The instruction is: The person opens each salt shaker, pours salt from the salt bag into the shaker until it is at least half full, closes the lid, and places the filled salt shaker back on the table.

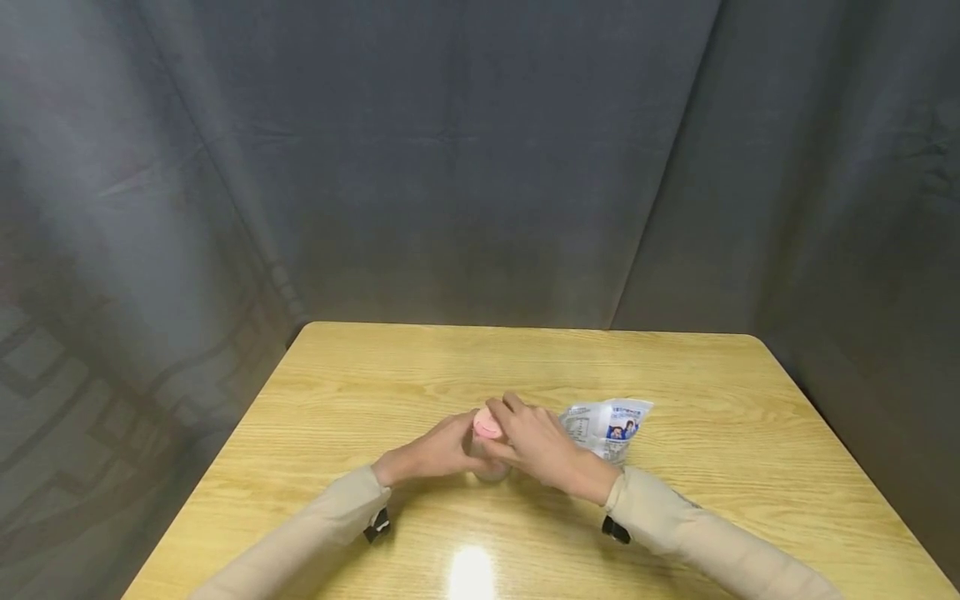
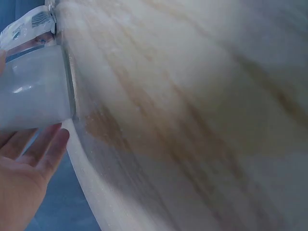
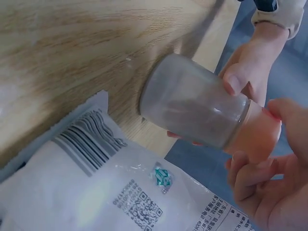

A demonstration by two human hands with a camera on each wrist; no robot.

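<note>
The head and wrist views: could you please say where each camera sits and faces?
Head: on the head, facing forward and down at the table; left hand, right hand and sleeves show.
Left wrist: on that wrist, facing table and jar; left hand shows.
Right wrist: on that wrist, facing jar, lid and packet; both hands show.
Both wrist views share jar and packet.

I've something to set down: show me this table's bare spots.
Bare on the table: far strip, by the curtain; right side, from bag to edge; left, between left sleeve and edge. Crowded: the middle, with left hand on jar, right hand on its pink lid, bag alongside.
</note>
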